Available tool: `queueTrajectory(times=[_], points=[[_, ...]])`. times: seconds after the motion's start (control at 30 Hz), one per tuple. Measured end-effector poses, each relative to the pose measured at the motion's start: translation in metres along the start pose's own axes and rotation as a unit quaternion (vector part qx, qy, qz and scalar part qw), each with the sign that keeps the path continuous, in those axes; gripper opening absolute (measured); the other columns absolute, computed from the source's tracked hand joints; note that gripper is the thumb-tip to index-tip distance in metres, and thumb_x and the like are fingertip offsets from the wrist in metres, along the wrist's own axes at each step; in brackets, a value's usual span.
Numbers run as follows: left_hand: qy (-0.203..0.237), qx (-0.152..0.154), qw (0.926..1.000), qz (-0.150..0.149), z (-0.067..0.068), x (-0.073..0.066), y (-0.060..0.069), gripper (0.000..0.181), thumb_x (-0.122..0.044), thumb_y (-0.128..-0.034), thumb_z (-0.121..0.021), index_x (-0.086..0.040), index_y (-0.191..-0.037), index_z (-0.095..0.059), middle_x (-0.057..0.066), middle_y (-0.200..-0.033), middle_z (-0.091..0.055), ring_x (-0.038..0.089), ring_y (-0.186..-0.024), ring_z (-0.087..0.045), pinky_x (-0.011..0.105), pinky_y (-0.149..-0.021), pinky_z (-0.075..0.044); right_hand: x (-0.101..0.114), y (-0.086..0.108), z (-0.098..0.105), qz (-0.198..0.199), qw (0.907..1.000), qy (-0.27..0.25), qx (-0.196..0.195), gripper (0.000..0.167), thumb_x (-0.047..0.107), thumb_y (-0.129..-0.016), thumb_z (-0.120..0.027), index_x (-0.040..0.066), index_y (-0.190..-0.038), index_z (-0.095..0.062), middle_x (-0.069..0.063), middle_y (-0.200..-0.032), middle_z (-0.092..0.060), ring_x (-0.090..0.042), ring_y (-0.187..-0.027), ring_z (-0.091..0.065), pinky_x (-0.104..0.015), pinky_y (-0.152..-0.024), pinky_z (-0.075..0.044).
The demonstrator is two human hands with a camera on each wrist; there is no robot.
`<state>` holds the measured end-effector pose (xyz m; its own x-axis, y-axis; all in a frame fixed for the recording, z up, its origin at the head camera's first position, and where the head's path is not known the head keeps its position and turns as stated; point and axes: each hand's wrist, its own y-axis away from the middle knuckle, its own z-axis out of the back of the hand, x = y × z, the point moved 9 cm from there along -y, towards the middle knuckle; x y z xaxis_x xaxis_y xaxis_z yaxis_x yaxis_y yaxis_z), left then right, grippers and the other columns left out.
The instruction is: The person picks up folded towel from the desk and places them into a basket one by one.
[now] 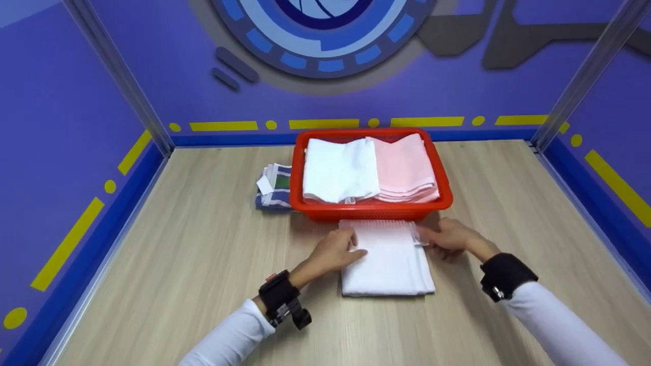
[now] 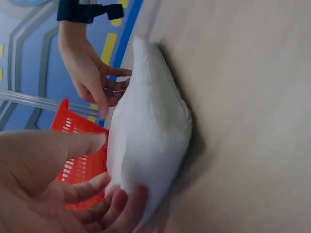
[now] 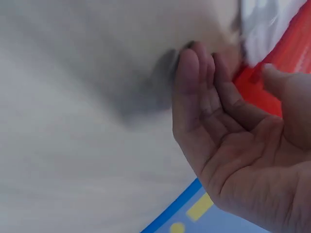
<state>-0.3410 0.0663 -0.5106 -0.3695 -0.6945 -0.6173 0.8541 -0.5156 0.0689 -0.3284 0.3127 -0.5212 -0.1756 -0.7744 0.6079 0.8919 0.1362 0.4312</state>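
Note:
A folded white towel (image 1: 384,269) lies on the table in front of the red basket, seen in the head view. My left hand (image 1: 333,249) is at its left edge, thumb reaching over the top. In the left wrist view, the left fingers (image 2: 133,206) touch the side of the white cloth, while the thumb stays apart from it. Beside the towel's upper right corner is my right hand (image 1: 452,236), its index fingertip blurred near a small lifted flap. The right wrist view shows that hand's fingers (image 3: 187,92) loosely bent and the thumb spread, nothing gripped between them.
Behind the towel stands the red basket (image 1: 374,209), holding folded white cloth (image 1: 341,168) and pink cloths (image 1: 404,168) side by side. A striped folded cloth (image 1: 277,190) with a white tag lies against the basket's left side. Purple panels (image 1: 168,66) wall the table's back and sides.

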Motion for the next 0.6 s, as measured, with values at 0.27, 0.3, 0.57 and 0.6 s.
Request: queueTrajectory(times=[0.27,0.3,0.57,0.6], points=[[-0.034,-0.015,0.9974,0.062,0.006,0.027,0.008,0.054,-0.041,-0.0921,-0.073,-0.018,-0.055,-0.040,-0.008,-0.050,-0.028,0.008,-0.046,-0.030,0.024,-0.047,-0.018,0.024,0.003,-0.027,0.031,0.9968,0.059,-0.043,0.052,0.040,-0.087,-0.080,0.015,-0.057,-0.046,0.005,-0.051,-0.040,-0.012,-0.047,-0.048,-0.024,-0.047,-0.037],[-0.024,-0.013,0.9979,0.059,0.005,0.026,0.008,0.054,-0.040,-0.0908,-0.074,-0.019,-0.055,-0.040,-0.008,-0.050,-0.029,0.008,-0.047,-0.031,0.024,-0.047,-0.019,0.024,0.003,-0.028,0.036,0.9961,0.064,-0.049,0.051,0.038,-0.086,-0.081,0.015,-0.057,-0.047,0.006,-0.051,-0.038,-0.012,-0.047,-0.046,-0.024,-0.047,-0.036],[0.073,0.009,0.9948,0.071,0.000,0.022,0.007,0.030,-0.025,-0.0865,-0.077,-0.010,-0.077,-0.052,-0.003,-0.069,-0.044,0.013,-0.063,-0.043,0.024,-0.055,-0.031,0.027,0.003,-0.032,0.039,0.9968,0.039,-0.058,0.042,0.036,-0.087,-0.081,0.010,-0.066,-0.054,0.003,-0.058,-0.042,-0.014,-0.053,-0.046,-0.026,-0.051,-0.038],[0.107,0.015,0.9911,0.078,-0.001,0.024,0.007,0.027,-0.021,-0.0872,-0.076,-0.008,-0.082,-0.053,-0.002,-0.072,-0.045,0.014,-0.066,-0.045,0.024,-0.055,-0.034,0.028,0.003,-0.032,0.043,0.9966,0.034,-0.061,0.041,0.035,-0.087,-0.080,0.009,-0.068,-0.054,0.003,-0.060,-0.041,-0.014,-0.055,-0.045,-0.027,-0.053,-0.037]])
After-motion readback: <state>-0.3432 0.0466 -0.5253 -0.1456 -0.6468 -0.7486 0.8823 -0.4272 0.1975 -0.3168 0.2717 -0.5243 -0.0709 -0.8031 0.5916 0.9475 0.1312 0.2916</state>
